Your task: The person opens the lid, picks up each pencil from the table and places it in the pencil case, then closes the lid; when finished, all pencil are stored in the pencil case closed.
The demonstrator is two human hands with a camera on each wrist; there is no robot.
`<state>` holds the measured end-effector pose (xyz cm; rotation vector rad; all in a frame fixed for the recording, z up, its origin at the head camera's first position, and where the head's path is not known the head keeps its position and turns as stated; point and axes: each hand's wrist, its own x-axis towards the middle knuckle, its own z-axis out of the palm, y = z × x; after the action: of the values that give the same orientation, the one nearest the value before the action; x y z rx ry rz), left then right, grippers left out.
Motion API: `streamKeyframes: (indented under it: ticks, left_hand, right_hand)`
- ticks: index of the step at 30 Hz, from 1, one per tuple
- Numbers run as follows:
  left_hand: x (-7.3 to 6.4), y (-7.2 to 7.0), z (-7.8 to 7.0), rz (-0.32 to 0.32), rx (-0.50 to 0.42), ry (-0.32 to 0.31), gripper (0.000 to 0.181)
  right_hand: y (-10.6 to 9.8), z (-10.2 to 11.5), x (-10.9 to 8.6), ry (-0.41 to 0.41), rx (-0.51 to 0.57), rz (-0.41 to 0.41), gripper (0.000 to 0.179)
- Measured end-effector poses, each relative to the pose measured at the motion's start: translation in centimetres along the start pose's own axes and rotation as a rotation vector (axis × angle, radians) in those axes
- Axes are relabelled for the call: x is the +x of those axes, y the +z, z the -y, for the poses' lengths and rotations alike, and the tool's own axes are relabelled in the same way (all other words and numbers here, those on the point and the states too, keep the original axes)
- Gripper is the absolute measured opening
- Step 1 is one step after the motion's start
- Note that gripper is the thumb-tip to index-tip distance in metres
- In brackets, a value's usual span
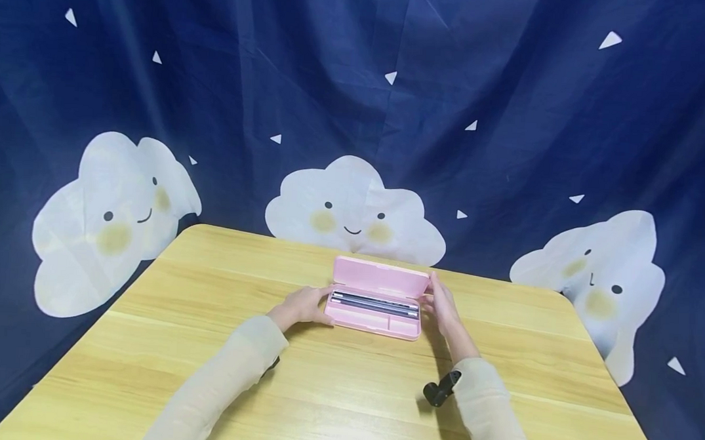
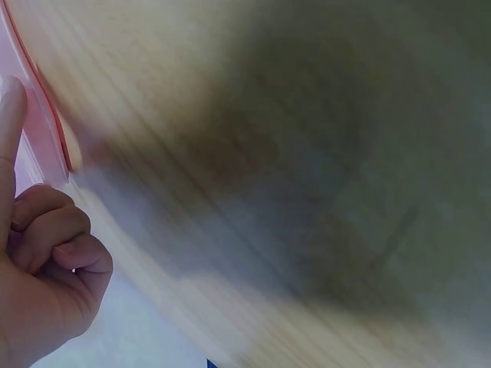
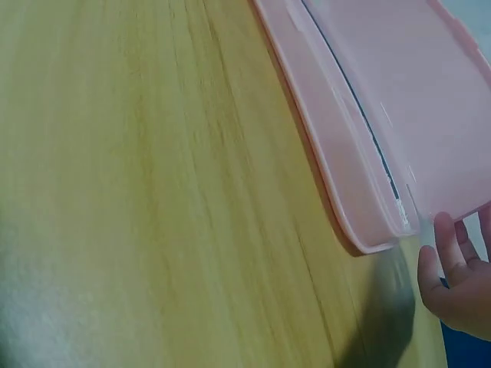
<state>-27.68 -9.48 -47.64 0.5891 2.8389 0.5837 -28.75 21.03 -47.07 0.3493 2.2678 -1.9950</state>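
Note:
A pink pencil case lies on the table with its lid raised and tilted back. Dark slim pencils with pale ends lie in its rear compartment; a divider marks off a small section at front right. My left hand holds the case's left end, thumb at the front corner and a finger farther back; its other fingers curl in the left wrist view. At the right end, my right hand has fairly straight fingers touching the lid's side edge, which the right wrist view shows close up.
The wooden table has rounded far corners, and the case sits near its far edge. Behind hangs a dark blue curtain printed with smiling clouds. A black device is worn at the right wrist.

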Motion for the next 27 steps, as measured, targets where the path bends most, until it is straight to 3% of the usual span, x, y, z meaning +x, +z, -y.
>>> streamKeyframes:
  ticks: [6, 11, 15, 19, 23, 27]
  left_hand:
    - [-0.2, -0.1, -0.3, -0.027, 0.046, -0.009, 0.089]
    - [-0.4, -0.1, -0.4, -0.041, 0.056, 0.006, 0.09]
    - [-0.5, -0.4, -0.1, -0.025, -0.052, 0.037, 0.101]
    - [-0.4, -1.0, 0.5, 0.037, -0.233, 0.04, 0.109]
    - [-0.3, -1.6, 0.8, 0.06, -0.344, 0.059, 0.1]
    - [-0.3, -2.0, 0.7, 0.048, -0.344, 0.077, 0.084]
  right_hand:
    - [-0.4, 0.0, -0.1, 0.014, -0.015, 0.025, 0.07]
    - [-1.3, -0.6, -0.4, -0.026, -0.022, 0.123, 0.058]
    - [-2.3, -1.2, -0.8, -0.081, -0.085, 0.227, 0.057]
    - [-3.3, -1.4, -0.9, -0.131, -0.162, 0.305, 0.059]
    - [-4.0, -1.4, -1.1, -0.168, -0.204, 0.38, 0.063]
    - [-4.5, -1.3, -1.4, -0.18, -0.282, 0.432, 0.071]
